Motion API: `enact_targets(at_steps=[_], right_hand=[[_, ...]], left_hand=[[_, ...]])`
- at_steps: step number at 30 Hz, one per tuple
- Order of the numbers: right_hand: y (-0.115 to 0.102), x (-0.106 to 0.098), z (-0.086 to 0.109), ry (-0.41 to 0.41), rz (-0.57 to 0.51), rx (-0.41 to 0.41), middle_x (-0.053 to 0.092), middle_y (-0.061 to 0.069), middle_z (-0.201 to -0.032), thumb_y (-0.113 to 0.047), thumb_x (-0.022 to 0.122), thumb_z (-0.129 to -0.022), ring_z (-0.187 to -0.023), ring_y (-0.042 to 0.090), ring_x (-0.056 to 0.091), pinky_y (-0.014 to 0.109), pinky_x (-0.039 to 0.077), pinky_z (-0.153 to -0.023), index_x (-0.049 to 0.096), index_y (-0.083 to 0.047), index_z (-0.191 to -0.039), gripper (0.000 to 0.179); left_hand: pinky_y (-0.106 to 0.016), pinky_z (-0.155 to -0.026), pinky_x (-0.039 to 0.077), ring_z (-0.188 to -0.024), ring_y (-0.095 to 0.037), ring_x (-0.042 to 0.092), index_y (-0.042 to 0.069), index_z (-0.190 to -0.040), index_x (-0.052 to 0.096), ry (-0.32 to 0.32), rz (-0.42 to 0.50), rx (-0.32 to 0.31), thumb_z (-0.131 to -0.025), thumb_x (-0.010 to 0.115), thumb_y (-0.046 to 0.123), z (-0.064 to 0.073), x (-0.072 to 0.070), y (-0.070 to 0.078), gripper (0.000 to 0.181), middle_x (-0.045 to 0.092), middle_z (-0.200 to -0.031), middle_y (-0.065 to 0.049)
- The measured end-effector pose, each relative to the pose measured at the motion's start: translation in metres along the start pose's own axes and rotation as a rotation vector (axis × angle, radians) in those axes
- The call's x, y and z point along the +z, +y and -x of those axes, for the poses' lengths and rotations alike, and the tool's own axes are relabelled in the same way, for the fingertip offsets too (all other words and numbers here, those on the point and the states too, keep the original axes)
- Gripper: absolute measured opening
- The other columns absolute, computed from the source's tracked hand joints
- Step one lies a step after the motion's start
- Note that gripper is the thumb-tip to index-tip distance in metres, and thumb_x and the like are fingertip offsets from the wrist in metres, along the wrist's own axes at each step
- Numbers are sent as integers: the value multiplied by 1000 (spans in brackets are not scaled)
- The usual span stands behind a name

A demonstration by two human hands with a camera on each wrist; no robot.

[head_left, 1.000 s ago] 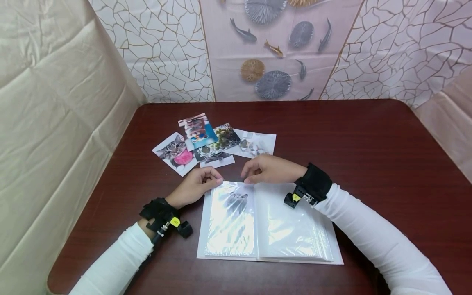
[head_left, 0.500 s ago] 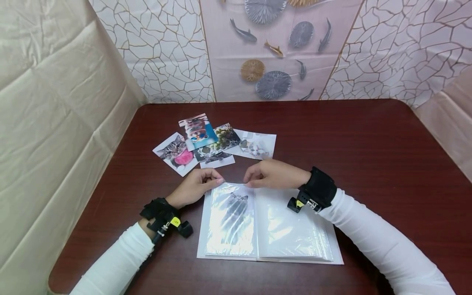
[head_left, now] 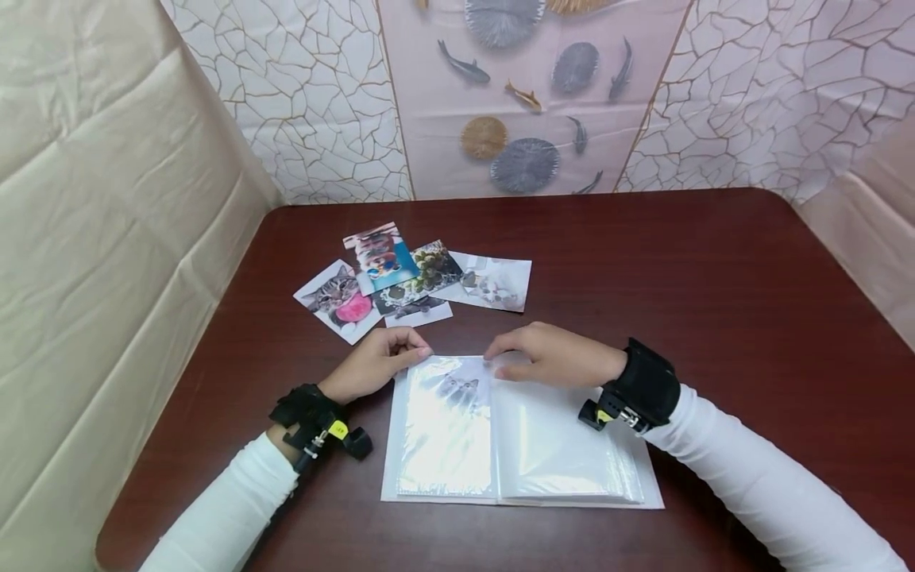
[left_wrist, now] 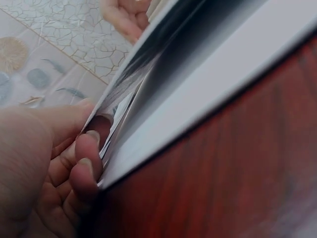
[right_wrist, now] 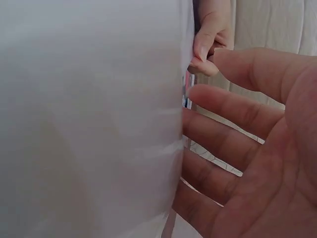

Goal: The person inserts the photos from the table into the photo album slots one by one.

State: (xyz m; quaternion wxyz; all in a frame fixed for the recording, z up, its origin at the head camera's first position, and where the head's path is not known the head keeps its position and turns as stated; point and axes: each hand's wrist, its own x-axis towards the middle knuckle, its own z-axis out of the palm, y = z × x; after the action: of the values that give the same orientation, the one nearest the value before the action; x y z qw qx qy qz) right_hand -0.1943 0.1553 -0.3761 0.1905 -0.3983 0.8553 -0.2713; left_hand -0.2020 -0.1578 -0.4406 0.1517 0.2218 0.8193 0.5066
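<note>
A photo album (head_left: 565,457) lies spread on the table, its clear pockets glaring with light. The left page's pocket contains a cat photo (head_left: 457,389), partly washed out. At that page's upper left corner, my left hand (head_left: 375,364) pinches the page edge; the left wrist view has the thumb on one side and curled fingers (left_wrist: 85,181) on the other. My right hand (head_left: 561,356) is over the top of the album near the spine. In the right wrist view its fingers (right_wrist: 223,104) are extended, their tips at the album's edge, gripping nothing visible.
Behind the album lie several loose photos: a cat with a pink ball (head_left: 339,298), a blue-toned one (head_left: 382,258), a dark leafy one (head_left: 429,274) and a pale one (head_left: 496,282). The brown table (head_left: 679,262) meets a patterned curtain (head_left: 322,103) at its back edge.
My right hand has moved right and toward me, from the left page's top edge to beside the spine, and its fingers have spread. My left hand keeps its place at the corner.
</note>
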Motion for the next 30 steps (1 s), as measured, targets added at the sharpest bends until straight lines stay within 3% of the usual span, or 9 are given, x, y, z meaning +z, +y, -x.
enact_targets(at_steps=[8, 15, 23, 30], right_hand=[[3, 4, 30, 110, 171, 31, 69, 5, -127, -20, 68, -98, -123, 24, 63, 44, 50, -102, 67, -8, -128, 33], [4, 5, 49, 181, 259, 26, 70, 3, -123, -20, 73, -94, -117, 21, 64, 41, 53, -97, 69, -10, -124, 32], [14, 5, 63, 198, 247, 44, 69, 2, -124, -21, 73, -94, -118, 20, 62, 40, 53, -97, 68, -11, -125, 32], [18, 2, 69, 198, 224, 36, 69, 0, -122, -22, 73, -94, -116, 18, 61, 38, 54, -96, 69, -12, -123, 31]], left_hand=[[-29, -58, 49, -64, -18, 54, 13, -108, 71, -55, 12, -48, -102, 62, 26, -9, -3, 9, 17, 63, -85, -7], [-30, -64, 51, -71, -23, 61, 10, -105, 72, -68, -126, 5, -102, 62, 22, -24, -6, 19, 16, 71, -92, -8], [-34, -63, 54, -66, -23, 61, 9, -106, 70, -98, -278, 28, -103, 62, 21, -59, -8, 33, 15, 68, -90, -8], [-30, -66, 47, -68, -17, 54, 12, -105, 70, -96, -449, 25, -102, 62, 20, -92, -11, 47, 11, 68, -88, -5]])
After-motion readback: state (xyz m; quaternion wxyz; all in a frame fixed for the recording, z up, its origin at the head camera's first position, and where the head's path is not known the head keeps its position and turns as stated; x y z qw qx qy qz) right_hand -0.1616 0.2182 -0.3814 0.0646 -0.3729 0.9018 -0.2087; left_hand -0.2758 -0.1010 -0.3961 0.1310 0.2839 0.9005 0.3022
